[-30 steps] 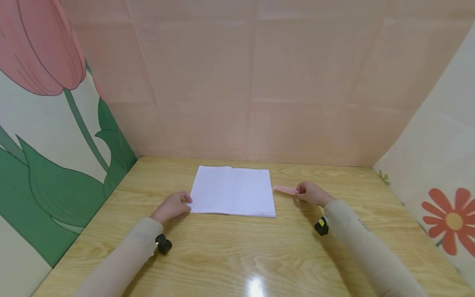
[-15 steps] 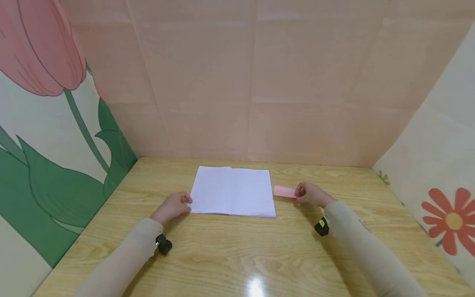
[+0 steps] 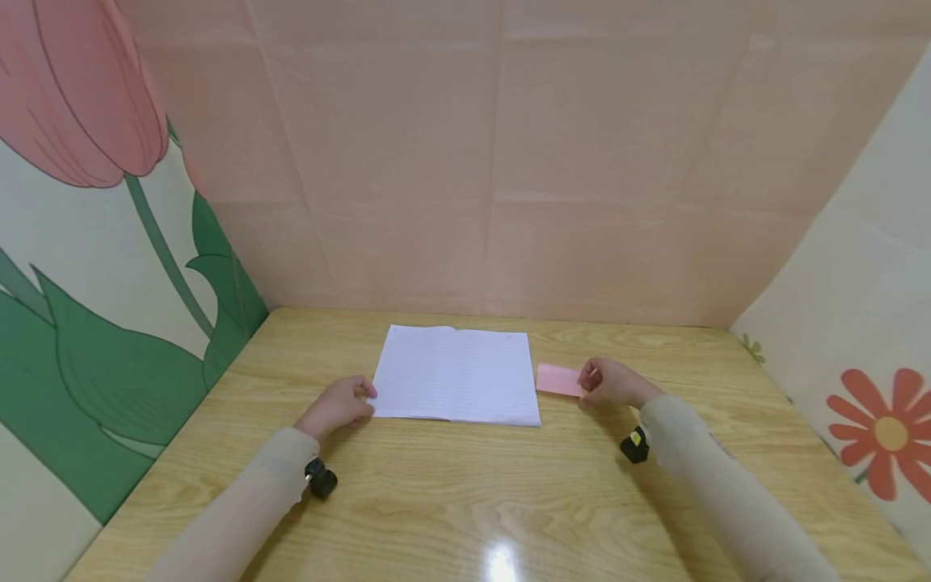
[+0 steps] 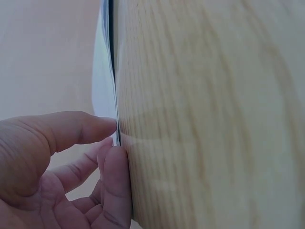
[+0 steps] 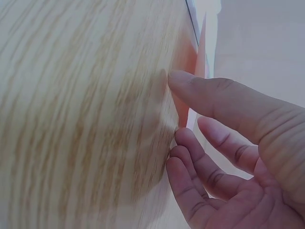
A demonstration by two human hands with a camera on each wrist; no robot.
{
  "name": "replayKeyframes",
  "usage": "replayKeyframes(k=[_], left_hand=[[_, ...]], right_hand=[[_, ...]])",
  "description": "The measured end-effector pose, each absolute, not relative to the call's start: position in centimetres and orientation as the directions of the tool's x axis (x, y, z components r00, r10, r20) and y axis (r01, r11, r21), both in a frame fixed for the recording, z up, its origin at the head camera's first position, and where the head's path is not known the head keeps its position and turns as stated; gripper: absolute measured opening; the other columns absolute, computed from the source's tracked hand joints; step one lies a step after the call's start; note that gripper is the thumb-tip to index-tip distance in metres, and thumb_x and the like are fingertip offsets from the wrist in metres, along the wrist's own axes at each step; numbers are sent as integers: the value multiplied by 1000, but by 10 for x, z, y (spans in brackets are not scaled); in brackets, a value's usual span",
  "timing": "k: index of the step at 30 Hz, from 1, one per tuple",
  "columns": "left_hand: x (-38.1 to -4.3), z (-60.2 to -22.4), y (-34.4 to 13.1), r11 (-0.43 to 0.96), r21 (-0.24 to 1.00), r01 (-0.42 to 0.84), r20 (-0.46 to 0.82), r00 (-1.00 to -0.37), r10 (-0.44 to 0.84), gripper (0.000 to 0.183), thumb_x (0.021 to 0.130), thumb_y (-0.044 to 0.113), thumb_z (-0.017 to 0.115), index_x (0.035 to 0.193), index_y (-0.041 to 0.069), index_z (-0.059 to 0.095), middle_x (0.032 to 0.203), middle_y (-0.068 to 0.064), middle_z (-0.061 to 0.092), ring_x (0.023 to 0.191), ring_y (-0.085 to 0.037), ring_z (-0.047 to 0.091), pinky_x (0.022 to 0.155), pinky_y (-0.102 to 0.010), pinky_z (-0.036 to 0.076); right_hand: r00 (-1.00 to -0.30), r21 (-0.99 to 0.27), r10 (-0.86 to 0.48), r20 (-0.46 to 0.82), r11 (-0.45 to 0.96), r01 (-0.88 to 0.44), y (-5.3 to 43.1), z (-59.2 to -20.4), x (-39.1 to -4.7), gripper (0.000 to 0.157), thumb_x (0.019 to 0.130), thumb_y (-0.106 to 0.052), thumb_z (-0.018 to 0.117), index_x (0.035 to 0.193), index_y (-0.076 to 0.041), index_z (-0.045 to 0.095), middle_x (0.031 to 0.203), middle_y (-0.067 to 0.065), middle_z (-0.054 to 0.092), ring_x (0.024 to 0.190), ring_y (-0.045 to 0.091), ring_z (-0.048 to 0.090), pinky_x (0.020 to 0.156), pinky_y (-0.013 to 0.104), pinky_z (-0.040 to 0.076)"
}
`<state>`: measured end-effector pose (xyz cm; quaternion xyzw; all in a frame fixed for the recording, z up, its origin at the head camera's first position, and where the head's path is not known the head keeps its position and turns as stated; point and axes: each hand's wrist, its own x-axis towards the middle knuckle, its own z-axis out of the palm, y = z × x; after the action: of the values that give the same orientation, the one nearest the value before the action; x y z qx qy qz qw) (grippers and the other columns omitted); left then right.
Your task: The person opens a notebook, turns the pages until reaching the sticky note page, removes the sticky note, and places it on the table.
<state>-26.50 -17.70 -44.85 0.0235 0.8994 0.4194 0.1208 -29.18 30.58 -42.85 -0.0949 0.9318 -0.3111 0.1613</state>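
Observation:
A lined notebook (image 3: pixel 454 376) lies spread flat on the wooden table. At its near left corner my left hand (image 3: pixel 340 404) pinches the edge. The left wrist view has the thumb (image 4: pixel 97 129) against the notebook's edge (image 4: pixel 113 109), with fingers beside the corner. To the right of the notebook, a small pink sheet of paper (image 3: pixel 558 380) sits in my right hand (image 3: pixel 611 383). Thumb and fingers hold its right end. The right wrist view shows the pink paper (image 5: pixel 202 47) edge-on beyond the thumb (image 5: pixel 205 95), partly hidden; whether it is folded I cannot tell.
The wood-grain table (image 3: pixel 451 493) stretches out in front of the notebook. A peach backdrop (image 3: pixel 494 162) rises behind the table. Flower-printed sheets stand along the left (image 3: pixel 116 364) and right (image 3: pixel 873 323) sides. Small black devices are strapped to both wrists.
The pink paper has gone from a narrow strip to a wider face, its near edge coming down toward me. My right hand has shifted only slightly. The left hand and notebook stay put.

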Motion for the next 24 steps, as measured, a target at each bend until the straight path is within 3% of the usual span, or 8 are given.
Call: replayKeyframes(k=[24], left_hand=[[-265, -446, -176, 667, 742, -72, -212, -968, 132, 21, 82, 4, 67, 101, 5, 60, 93, -10, 59, 67, -18, 55, 59, -27, 48]], right_hand=[[-925, -631, -293, -240, 772, -81, 310, -426, -291, 42, 78, -18, 81, 103, 0, 52, 97, 12, 57, 89, 22, 51, 78, 34, 43]])
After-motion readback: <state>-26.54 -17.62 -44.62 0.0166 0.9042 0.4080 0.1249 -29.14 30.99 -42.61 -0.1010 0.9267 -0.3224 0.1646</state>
